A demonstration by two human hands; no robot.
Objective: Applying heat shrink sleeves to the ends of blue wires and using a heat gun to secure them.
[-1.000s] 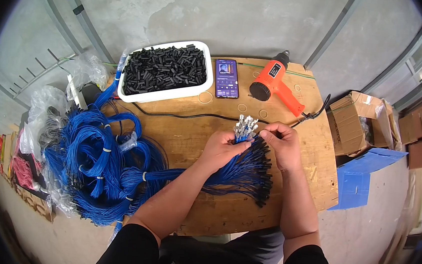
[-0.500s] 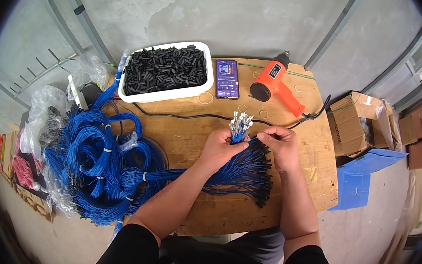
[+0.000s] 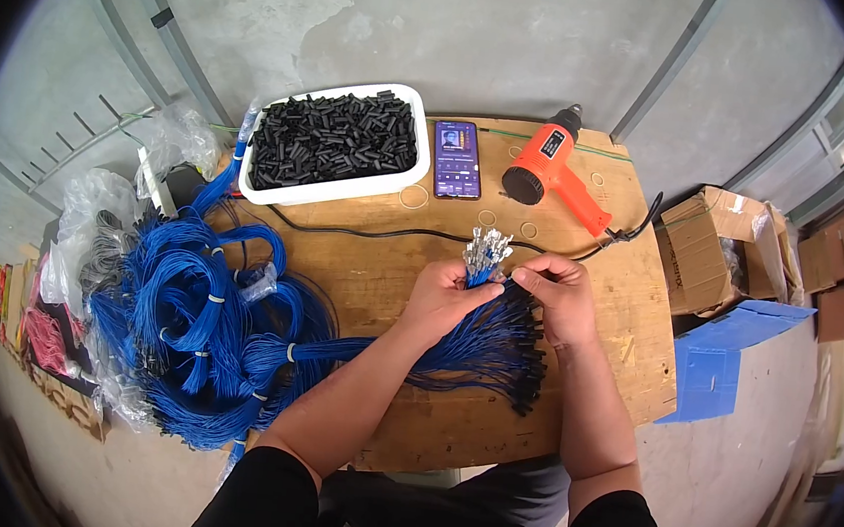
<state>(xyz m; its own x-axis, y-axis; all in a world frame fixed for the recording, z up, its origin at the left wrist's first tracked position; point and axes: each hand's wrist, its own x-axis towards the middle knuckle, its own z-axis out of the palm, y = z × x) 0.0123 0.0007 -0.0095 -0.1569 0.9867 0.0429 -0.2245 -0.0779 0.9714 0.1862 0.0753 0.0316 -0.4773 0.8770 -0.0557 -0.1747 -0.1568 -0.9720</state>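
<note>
My left hand [image 3: 451,301] is closed around a bundle of blue wires [image 3: 484,271], whose silvery crimped terminals [image 3: 488,244] point up and fan out above the fist. Close against it on the right, my right hand [image 3: 562,296] pinches thumb and forefinger together beside the bundle. What lies between those fingertips is too small to make out. Below both hands, the blue wires spread over the table toward the right, many of them ending in black sleeves [image 3: 527,373]. A large heap of coiled blue wire [image 3: 179,292], tied with pale bands, lies to the left.
Behind stands a white tub [image 3: 348,195] full of short black tubes [image 3: 337,141]. A lit phone [image 3: 457,161] and an orange heat gun [image 3: 556,167] lie right of it, with a black cord [image 3: 374,232] crossing the wooden table. Cardboard boxes [image 3: 714,254] stand on the right.
My right fingertips have come slightly left, closer to the bundle. The terminals in my left hand have shifted a little to the right and down.
</note>
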